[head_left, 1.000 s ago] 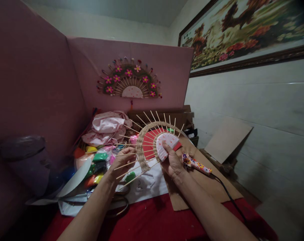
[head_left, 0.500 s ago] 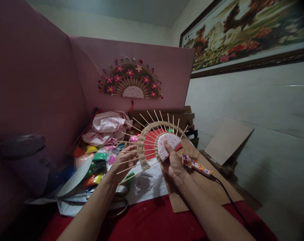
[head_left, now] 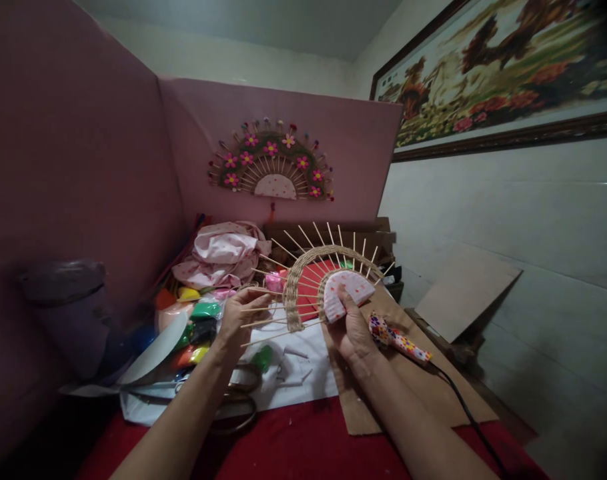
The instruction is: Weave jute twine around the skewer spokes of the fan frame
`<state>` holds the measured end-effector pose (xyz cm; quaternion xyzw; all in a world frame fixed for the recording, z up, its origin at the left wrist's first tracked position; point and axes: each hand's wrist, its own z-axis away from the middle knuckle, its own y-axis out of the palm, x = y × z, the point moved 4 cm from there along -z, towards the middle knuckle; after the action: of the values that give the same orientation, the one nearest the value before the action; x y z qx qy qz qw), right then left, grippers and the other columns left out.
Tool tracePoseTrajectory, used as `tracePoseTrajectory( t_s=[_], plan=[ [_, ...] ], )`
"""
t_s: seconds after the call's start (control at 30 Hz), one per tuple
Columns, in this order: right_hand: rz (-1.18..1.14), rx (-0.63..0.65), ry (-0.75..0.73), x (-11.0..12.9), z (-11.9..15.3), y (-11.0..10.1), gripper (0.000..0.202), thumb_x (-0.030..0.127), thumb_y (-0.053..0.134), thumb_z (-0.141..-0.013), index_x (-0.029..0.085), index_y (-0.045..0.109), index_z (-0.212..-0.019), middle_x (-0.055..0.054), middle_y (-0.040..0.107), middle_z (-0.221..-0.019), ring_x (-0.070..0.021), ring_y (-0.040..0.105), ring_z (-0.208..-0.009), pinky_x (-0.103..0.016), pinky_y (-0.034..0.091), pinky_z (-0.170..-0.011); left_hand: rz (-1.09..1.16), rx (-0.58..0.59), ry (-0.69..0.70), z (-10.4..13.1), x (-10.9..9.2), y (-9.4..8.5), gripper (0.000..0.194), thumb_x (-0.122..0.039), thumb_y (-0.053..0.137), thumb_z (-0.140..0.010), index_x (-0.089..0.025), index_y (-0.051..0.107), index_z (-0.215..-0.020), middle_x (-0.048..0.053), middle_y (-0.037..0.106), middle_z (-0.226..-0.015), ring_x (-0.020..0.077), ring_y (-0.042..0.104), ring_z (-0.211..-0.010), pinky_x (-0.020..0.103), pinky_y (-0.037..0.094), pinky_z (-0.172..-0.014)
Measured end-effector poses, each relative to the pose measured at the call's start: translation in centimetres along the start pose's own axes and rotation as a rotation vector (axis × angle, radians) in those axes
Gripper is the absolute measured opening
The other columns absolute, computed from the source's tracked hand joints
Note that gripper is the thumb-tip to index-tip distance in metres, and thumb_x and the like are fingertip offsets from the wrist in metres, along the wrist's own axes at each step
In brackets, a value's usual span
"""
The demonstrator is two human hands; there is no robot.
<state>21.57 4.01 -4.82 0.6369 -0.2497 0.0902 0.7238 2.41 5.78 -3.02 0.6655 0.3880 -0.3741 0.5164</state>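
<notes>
My right hand (head_left: 354, 328) grips a half-round fan frame by its white, pink-dotted centre piece (head_left: 347, 291), thumb on top. Thin wooden sticks (head_left: 328, 235) spread outward from that centre, and a woven twine band (head_left: 291, 291) runs across them in an arc. On the fan's left side, my left hand (head_left: 239, 315) has its fingertips closed around the outer end of one stick. Part of the grip is hidden behind the fingers.
A flower-patterned corded tool shaped like a glue gun (head_left: 398, 340) lies on cardboard (head_left: 433, 383) at right. Scissors (head_left: 236, 407), colourful packets (head_left: 206, 310) and pink cloth (head_left: 223, 250) are at left. A finished flowered fan (head_left: 275, 186) hangs on the pink board (head_left: 343, 127).
The view has shifted, so the scene sits farther right. My left fingers, looser before, have closed on a stick end. The right hand keeps its hold on the centre.
</notes>
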Motion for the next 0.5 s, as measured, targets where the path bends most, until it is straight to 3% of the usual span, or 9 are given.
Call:
tracePoseTrajectory(
  t_s=[0.2, 0.5],
  plan=[
    [0.052, -0.015, -0.008, -0.3, -0.1, -0.4, 0.031, 0.018, 0.075, -0.058, 0.018, 0.060, -0.086, 0.004, 0.068, -0.072, -0.0086, 0.061, -0.055, -0.018, 0.052, -0.047, 0.101, 0.193, -0.204, 0.9, 1.2, 1.5, 0.021, -0.023, 0.074, -0.062, -0.011, 0.062, -0.075, 0.003, 0.061, -0.068, 0.0082, 0.057, -0.055, 0.019, 0.042, -0.051],
    [0.053, 0.001, 0.003, -0.5, -0.5, -0.8, 0.039, 0.016, 0.076, -0.057, 0.017, 0.060, -0.092, 0.003, 0.070, -0.077, -0.0084, 0.063, -0.058, -0.017, 0.054, -0.051, 0.243, 0.180, -0.342, 1.1, 1.5, 1.2, 0.019, -0.019, 0.074, -0.062, -0.012, 0.064, -0.076, 0.003, 0.063, -0.070, 0.0094, 0.059, -0.062, 0.019, 0.046, -0.055]
  ],
)
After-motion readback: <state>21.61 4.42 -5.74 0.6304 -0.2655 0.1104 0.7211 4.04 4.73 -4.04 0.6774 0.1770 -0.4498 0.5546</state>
